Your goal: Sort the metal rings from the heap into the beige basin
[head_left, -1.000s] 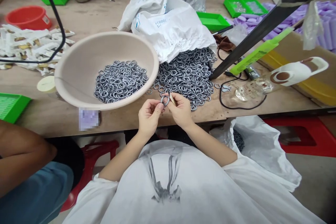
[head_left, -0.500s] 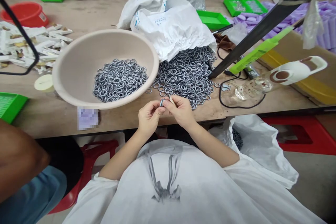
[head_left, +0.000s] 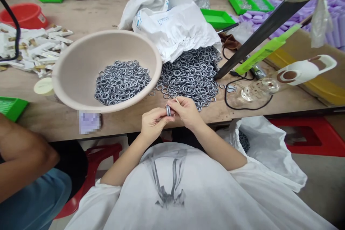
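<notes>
Between the thumb and fingers of my left hand (head_left: 153, 122) is a grey ring (head_left: 168, 110), held upright on edge. My right hand (head_left: 189, 114) is closed around a thin, pale tool (head_left: 177, 100) whose kind I cannot make out. Its fingertips come close to the ring; whether they touch it is unclear. Just beyond my hands, a pile of loose grey rings (head_left: 192, 77) spills from a white printed sack (head_left: 178, 30). To the left stands a wide beige basin (head_left: 72, 54) with many similar rings (head_left: 121, 82) at its bottom.
A black slanted post (head_left: 248, 43) rises at the right, near a cable and a clear bottle with a white lid (head_left: 302, 71). White strips (head_left: 35, 48) lie far left. Another person's arm (head_left: 24, 158) is at the lower left. An open white bag (head_left: 266, 147) hangs below the table edge.
The ring has turned in my left hand and sits slightly lower and further right. My right hand's tool has tilted. The neighbouring person's arm has shifted right.
</notes>
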Demonstrator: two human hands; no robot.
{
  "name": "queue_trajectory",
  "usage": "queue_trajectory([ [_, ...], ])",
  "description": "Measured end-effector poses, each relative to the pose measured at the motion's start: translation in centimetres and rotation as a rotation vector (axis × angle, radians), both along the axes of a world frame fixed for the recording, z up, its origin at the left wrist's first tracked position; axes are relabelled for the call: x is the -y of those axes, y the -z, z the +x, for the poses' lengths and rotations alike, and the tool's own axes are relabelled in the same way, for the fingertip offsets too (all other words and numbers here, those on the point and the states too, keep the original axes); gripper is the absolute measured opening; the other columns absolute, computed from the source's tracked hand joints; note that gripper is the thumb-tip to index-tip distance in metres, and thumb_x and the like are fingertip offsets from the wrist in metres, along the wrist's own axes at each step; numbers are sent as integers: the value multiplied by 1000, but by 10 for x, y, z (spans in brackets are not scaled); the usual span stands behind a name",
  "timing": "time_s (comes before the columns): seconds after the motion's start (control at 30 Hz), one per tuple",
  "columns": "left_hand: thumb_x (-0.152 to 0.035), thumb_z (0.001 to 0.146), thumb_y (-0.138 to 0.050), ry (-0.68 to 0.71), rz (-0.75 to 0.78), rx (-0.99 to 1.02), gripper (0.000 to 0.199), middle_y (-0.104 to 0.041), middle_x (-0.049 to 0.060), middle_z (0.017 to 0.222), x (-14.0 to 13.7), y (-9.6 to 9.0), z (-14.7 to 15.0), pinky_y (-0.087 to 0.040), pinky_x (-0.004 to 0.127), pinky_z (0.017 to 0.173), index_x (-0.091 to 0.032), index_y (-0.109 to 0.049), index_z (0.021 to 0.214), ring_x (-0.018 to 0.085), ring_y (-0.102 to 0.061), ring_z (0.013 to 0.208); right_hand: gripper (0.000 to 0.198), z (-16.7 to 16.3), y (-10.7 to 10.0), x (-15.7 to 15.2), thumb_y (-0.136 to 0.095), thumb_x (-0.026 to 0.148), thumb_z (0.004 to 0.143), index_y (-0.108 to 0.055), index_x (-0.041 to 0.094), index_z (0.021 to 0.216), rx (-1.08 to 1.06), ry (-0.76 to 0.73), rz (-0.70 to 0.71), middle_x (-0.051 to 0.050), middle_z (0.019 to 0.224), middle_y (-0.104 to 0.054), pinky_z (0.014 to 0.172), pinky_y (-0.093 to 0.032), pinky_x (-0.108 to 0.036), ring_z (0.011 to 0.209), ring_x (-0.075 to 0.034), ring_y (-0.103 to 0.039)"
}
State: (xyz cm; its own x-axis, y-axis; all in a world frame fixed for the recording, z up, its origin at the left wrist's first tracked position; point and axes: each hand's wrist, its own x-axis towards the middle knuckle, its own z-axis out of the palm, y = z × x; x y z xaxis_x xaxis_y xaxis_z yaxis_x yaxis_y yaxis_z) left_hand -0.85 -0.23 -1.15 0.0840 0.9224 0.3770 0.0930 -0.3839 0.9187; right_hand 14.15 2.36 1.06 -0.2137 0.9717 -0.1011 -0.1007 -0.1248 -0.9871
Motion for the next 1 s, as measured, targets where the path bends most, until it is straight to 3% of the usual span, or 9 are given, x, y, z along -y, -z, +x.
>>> queue_trajectory([
  [0.2,-49,81,-73,-26,-10,-43,31,-71,3,62,0,3,-6,-48,24,58,-21,-76,69,13,-62,55,29,5,-9,7,-77,45,74,-70,18,80,150,-57,144,1,73,-66,67,-44,-26,68,-12,-56],
  [0.4,-54,81,-71,-20,-44,-11,35,-74,5,67,2,7,-7,-53,27,63,-20,-74,73,17,-67,61,41,5,-6,6,-66,60,82,-66,19,79,82,-99,101,0,68,-64,62,-45,-27,63,-13,-55],
  [0.53,-54,85,-67,-36,26,-35,36,-75,6,71,2,1,-12,-54,29,68,-20,-74,75,18,-70,67,38,14,-13,10,-59,55,90,-62,19,76,309,10,313,1,68,-57,62,-38,-26,65,-12,-49],
  [0.63,-54,85,-66,-50,93,-51,37,-73,6,69,1,-3,-14,-52,27,65,-20,-74,75,16,-67,63,38,21,-21,18,-56,47,94,-56,19,69,513,-76,522,3,64,-48,59,-31,-27,61,-11,-43],
  [0.7,-53,86,-67,-55,137,-56,36,-71,4,68,0,-5,-15,-49,25,62,-20,-73,75,14,-63,60,38,22,-26,23,-56,46,94,-53,19,67,582,-118,589,4,63,-44,58,-28,-27,59,-10,-41],
  [0.87,-53,88,-64,-36,188,-89,37,-68,3,66,-1,-6,-14,-46,25,58,-19,-72,74,13,-59,58,42,21,-27,26,-54,48,94,-50,19,64,644,-156,600,4,62,-42,57,-26,-27,57,-10,-39],
  [1.0,-39,93,-62,29,281,-108,24,-71,4,70,0,-6,-15,-49,25,64,-20,-73,82,14,-64,64,46,26,-19,13,-52,49,95,-50,19,61,673,-129,498,5,58,-40,57,-26,-26,56,-10,-37],
])
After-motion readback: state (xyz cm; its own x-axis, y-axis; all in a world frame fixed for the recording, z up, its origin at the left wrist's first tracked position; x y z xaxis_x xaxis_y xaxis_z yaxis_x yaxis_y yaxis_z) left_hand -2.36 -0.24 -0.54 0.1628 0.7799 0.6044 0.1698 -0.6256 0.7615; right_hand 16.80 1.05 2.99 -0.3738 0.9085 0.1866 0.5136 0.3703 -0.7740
